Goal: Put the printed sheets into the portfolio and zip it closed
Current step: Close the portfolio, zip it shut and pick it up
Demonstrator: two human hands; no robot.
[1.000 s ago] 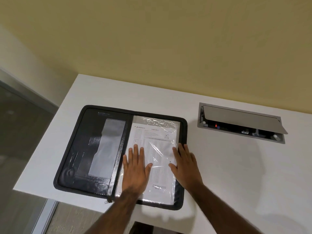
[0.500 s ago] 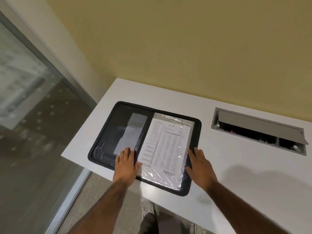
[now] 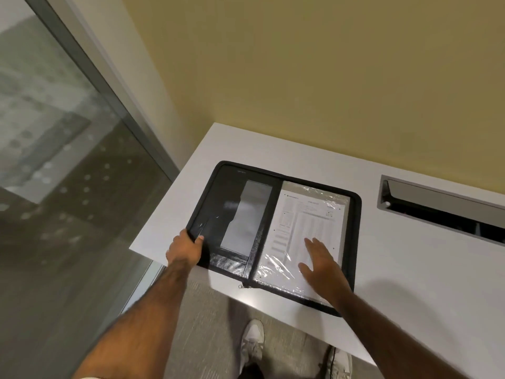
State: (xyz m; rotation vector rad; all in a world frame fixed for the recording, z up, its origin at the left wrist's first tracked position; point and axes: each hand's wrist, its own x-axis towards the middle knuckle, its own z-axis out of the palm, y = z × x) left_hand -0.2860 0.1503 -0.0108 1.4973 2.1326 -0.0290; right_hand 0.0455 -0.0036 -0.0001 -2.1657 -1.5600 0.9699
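The portfolio (image 3: pixel 232 214) lay open flat on the white table (image 3: pixel 410 269), near the table's left corner, its near edge close to the table's front edge. Black inside, zip track running all round the rim. The left half showed a dark pocket panel with a grey insert (image 3: pixel 246 214) standing in it. The right half carried the printed sheets (image 3: pixel 306 220), tucked under a clear, crinkly plastic sleeve that caught the light along its top and bottom. Print too small to read. The zip pull (image 3: pixel 241 286) hung off the near edge, right at the foot of the spine.

And the left hand (image 3: pixel 184 248) was on the portfolio's outer left edge, low down by the near corner: fingers curled under or around the rim, thumb pressed on top of the black panel, gripping that cover. The right hand (image 3: pixel 321 265) was spread wide, palm down, fingers apart, over the lower part of the sheets; it looked to be resting on the plastic, though touching or just above I could not tell. Nothing held in it.

Further right, well apart from the portfolio, a metal cable box (image 3: pixel 442 209) was sunk into the table, its lid tilted up. Yellow wall (image 3: pixel 328 77) behind the table, glass partition (image 3: pixel 54 160) off to the left. Down below the table's front edge, two pale shoes (image 3: pixel 252 343) on grey carpet.
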